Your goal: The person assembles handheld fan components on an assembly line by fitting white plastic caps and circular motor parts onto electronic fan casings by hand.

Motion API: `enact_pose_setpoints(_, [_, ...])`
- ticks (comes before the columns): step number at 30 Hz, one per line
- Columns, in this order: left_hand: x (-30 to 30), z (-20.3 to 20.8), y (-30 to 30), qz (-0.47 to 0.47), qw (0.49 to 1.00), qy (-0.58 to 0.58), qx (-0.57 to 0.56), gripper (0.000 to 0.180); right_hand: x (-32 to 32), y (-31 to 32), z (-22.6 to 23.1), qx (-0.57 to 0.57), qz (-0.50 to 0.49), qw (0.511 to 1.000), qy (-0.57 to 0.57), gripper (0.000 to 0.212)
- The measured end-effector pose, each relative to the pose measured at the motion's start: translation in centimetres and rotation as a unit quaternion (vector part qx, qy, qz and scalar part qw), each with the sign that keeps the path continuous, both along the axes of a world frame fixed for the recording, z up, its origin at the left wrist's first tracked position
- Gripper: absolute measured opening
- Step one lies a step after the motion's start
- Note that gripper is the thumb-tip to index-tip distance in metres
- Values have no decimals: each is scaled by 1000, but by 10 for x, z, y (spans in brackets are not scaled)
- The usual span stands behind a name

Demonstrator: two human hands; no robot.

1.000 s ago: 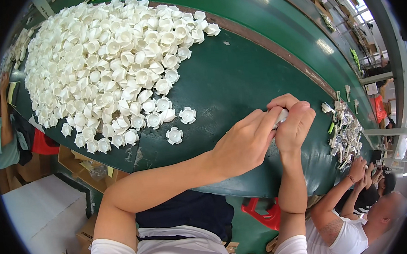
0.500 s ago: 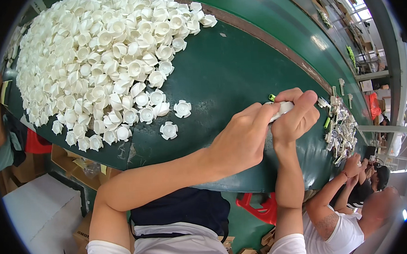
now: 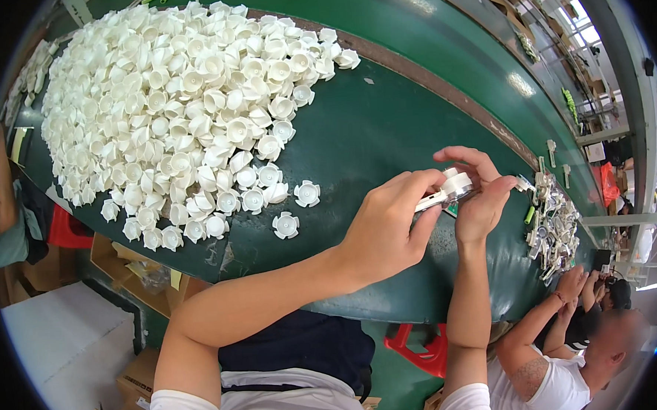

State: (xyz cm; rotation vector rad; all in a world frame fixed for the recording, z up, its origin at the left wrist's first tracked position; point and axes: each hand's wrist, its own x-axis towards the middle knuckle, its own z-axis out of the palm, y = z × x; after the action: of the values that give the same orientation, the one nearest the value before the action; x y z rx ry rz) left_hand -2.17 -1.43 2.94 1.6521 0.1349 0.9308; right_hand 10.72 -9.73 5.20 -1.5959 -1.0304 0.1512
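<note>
Between finger and thumb, my left hand (image 3: 389, 220) pinches the thin handle of a white plastic part with a round head (image 3: 457, 184). My right hand (image 3: 483, 197) is beside the round head, fingers spread and curved around it; whether the palm touches it I cannot tell. To the left lies a big heap of white cup-shaped pieces with small fins (image 3: 182, 109). Two loose finned cups, one (image 3: 307, 193) above the other (image 3: 286, 225), lie between the heap and my left hand.
Right of my hands is a pile of white and shiny handled parts (image 3: 552, 223), with a bright green piece (image 3: 529, 214) at its edge. A co-worker in a white shirt (image 3: 550, 386) sits at the right. Cardboard boxes (image 3: 135, 274) and a red stool (image 3: 418, 352) stand below the green table (image 3: 340, 145).
My hands were pressed together around the white part, mostly covering it. The right fingers have since spread away, exposing its round head, and the left hand keeps the handle.
</note>
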Motion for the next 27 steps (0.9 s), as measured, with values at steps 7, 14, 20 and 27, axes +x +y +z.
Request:
enact_pose_setpoints(7, [6,4,1,-4,998,-28,-60,27,29,-17,9,-35,163,985,35,42])
enact_pose_setpoints(14, [0,9,12,-116,959,11,-260,21,25,-16,13,-75,136,988,-5,46])
enact_pose_setpoints(20, [1,1,16,-359,774,93,-514,32,32,-17,10,-97,138,985,45,33])
enact_pose_setpoints(27, [-10,11,13,-458,740,8,-492,56,16,12,-4,-149,32,988,30,35])
